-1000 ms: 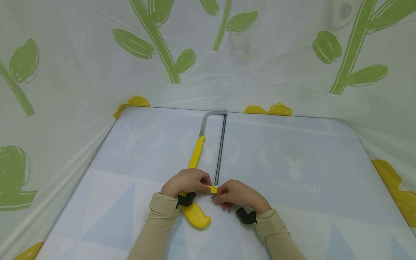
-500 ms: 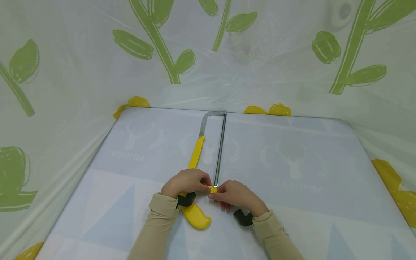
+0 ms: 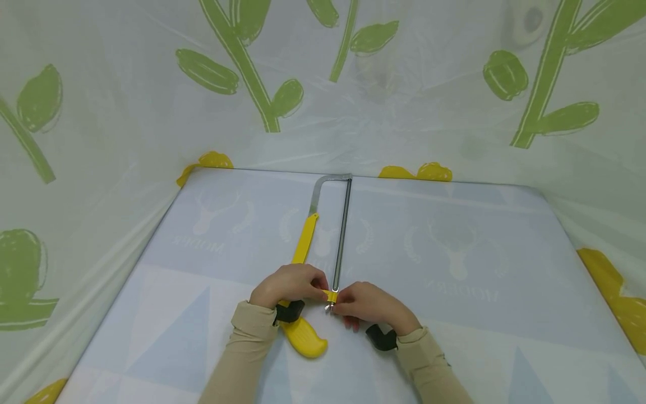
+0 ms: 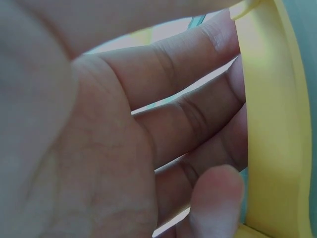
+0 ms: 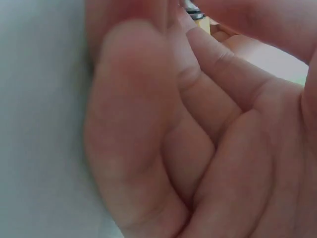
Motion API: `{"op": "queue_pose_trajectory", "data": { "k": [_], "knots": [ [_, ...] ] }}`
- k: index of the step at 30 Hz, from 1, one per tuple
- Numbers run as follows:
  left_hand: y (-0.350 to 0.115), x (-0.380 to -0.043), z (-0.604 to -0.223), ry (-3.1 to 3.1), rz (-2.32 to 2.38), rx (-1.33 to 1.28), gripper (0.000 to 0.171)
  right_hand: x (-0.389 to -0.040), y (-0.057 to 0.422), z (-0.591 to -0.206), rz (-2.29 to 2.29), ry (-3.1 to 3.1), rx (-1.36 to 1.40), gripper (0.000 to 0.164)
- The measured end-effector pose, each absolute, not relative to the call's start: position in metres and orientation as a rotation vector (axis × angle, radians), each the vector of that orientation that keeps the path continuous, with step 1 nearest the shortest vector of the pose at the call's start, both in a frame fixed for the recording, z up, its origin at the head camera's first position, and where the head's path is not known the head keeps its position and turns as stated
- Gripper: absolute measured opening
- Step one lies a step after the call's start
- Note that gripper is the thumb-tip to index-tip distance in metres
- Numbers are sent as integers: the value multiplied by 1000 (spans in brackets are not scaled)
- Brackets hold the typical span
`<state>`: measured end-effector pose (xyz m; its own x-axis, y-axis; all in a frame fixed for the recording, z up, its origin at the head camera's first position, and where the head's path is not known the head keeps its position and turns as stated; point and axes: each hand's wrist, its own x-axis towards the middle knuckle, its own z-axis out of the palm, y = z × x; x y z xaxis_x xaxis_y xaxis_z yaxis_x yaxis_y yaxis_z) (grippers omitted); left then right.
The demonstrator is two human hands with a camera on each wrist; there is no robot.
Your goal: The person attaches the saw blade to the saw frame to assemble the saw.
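Left hand (image 3: 290, 283) grips my hacksaw (image 3: 304, 239); right hand (image 3: 370, 303) beside its wing nut (image 3: 329, 308), hold unclear; mirrored "MODERN" lettering (image 3: 487, 294) at three o'clock.

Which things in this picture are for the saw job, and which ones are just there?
For the job:
hacksaw, held by the left grip
its long blade
its yellow handle
small metal wing nut, close to the right grip

Just there:
patterned tabletop
leaf-patterned sheet behind it
black piece worn at each wrist
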<state>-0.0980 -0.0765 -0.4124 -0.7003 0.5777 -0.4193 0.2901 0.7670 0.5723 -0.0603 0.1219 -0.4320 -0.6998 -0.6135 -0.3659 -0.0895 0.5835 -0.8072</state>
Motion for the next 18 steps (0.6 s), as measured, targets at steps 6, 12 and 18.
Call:
{"op": "queue_pose_trajectory", "data": {
  "k": [6,12,18],
  "knots": [
    [-77,-97,-412,2365,641,649,7,-61,122,-435,-1056,2188,-568,17],
    [-77,-96,-412,2360,646,633,7,-61,120,-434,-1034,2220,-568,16],
    [-77,-97,-412,2365,648,645,7,-61,122,-433,-1068,2176,-559,20]
  ]
}}
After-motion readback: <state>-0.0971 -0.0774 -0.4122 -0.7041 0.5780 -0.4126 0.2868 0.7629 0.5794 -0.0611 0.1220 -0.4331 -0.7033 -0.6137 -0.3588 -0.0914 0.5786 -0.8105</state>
